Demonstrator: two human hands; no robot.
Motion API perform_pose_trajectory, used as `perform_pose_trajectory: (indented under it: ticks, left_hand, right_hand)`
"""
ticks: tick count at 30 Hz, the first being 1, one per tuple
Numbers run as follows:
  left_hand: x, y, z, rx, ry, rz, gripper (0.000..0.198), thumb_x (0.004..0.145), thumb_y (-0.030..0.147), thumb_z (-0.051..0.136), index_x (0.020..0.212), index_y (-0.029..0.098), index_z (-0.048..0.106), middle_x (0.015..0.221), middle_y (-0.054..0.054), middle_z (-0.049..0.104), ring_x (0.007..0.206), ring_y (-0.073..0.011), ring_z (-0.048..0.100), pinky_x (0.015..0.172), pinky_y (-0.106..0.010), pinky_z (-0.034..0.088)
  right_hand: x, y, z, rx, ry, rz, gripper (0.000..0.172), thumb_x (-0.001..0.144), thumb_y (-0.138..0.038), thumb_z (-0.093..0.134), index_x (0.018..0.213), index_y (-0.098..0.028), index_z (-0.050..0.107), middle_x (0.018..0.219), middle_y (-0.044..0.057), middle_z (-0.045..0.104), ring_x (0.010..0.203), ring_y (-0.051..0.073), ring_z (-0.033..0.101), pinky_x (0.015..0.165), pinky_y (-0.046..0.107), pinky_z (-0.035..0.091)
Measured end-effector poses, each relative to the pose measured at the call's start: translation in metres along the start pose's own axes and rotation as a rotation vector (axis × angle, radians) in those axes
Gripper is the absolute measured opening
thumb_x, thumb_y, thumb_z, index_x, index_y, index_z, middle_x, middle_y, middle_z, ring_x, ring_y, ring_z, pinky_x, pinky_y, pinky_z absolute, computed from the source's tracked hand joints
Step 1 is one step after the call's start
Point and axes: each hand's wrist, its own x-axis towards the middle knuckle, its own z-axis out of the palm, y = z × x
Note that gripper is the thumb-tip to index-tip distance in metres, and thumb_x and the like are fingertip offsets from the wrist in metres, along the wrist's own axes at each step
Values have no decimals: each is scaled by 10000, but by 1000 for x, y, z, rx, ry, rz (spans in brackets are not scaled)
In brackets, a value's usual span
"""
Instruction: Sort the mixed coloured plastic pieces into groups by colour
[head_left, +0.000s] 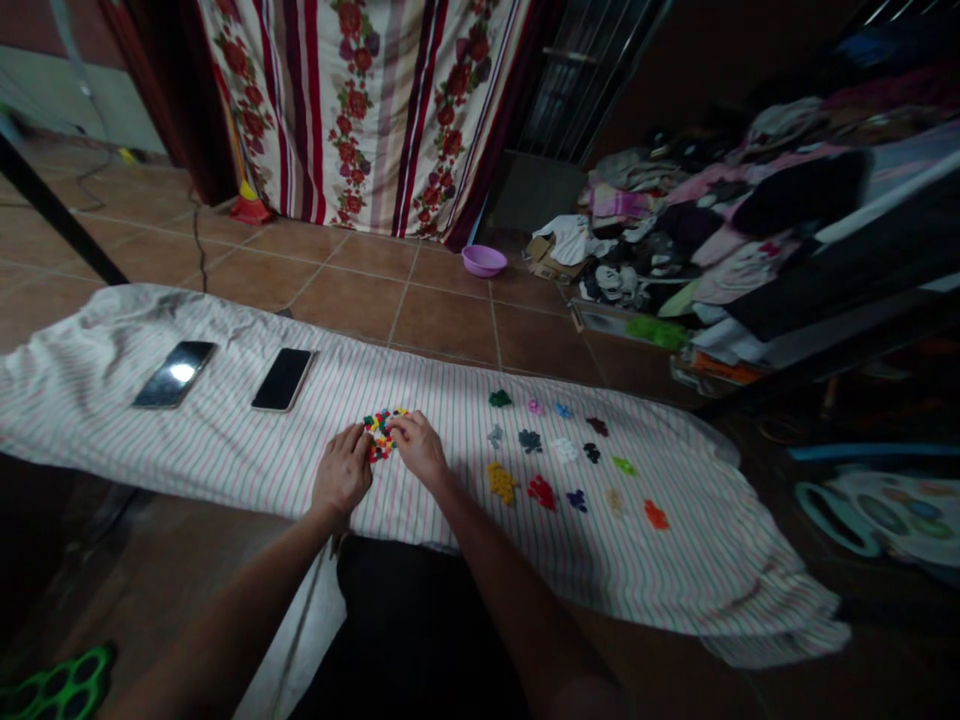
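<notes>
A mixed heap of tiny coloured pieces (381, 452), in red, yellow, green and other colours, lies on the striped cloth (435, 390). My left hand (343, 472) rests palm down against the heap's left side, its fingers laid out on the cloth. From the right, my right hand (420, 447) reaches over the heap with thumb and fingertips pinched together. Whatever is between those fingertips is too small to make out. Farther right, single-colour piles sit in rows, among them a yellow pile (501, 484), a red pile (541, 492) and an orange pile (656, 515).
Two phones, a dark phone (174, 375) with a light reflection and another phone (283, 380), lie left on the cloth. Beyond are a purple basin (484, 261) on the tiled floor, a floral curtain (360, 110) and heaped clothes (690, 220).
</notes>
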Motion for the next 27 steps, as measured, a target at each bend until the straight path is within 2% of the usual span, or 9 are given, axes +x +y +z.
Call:
perform_pose_trajectory:
  ticks: [6, 12, 20, 27]
  left_hand:
    - [0, 0, 0, -5, 5, 5, 334, 909, 198, 381, 1158, 152, 599, 1294, -148, 597, 1243, -278, 508, 1030, -436, 427]
    - [0, -1, 1, -8, -4, -2, 348, 897, 193, 397, 1181, 144, 593, 1314, -152, 587, 1257, -281, 501, 1046, -435, 420]
    - [-1, 0, 2, -19, 6, -11, 357, 885, 193, 401, 1185, 171, 594, 1315, -140, 590, 1268, -275, 503, 1045, -447, 425]
    - [-1, -1, 2, -6, -16, -6, 364, 875, 184, 414, 1191, 144, 590, 1336, -145, 583, 1270, -289, 499, 1045, -439, 422]
  right_hand:
    - [7, -18, 4, -112, -38, 49, 240, 940, -281, 510, 1092, -296, 696, 1081, 29, 605, 1002, 154, 584, 829, 232, 449]
    - [11, -29, 3, -199, -75, 91, 228, 927, -256, 517, 1084, -285, 681, 1109, 44, 601, 1012, 171, 579, 809, 253, 448]
    - [18, -32, 4, -246, -113, 112, 179, 899, -251, 549, 1034, -249, 667, 1079, 61, 614, 998, 183, 588, 809, 274, 453]
    - [19, -33, 5, -273, -109, 125, 174, 906, -265, 538, 1006, -236, 677, 1056, 67, 632, 974, 183, 602, 802, 274, 455]
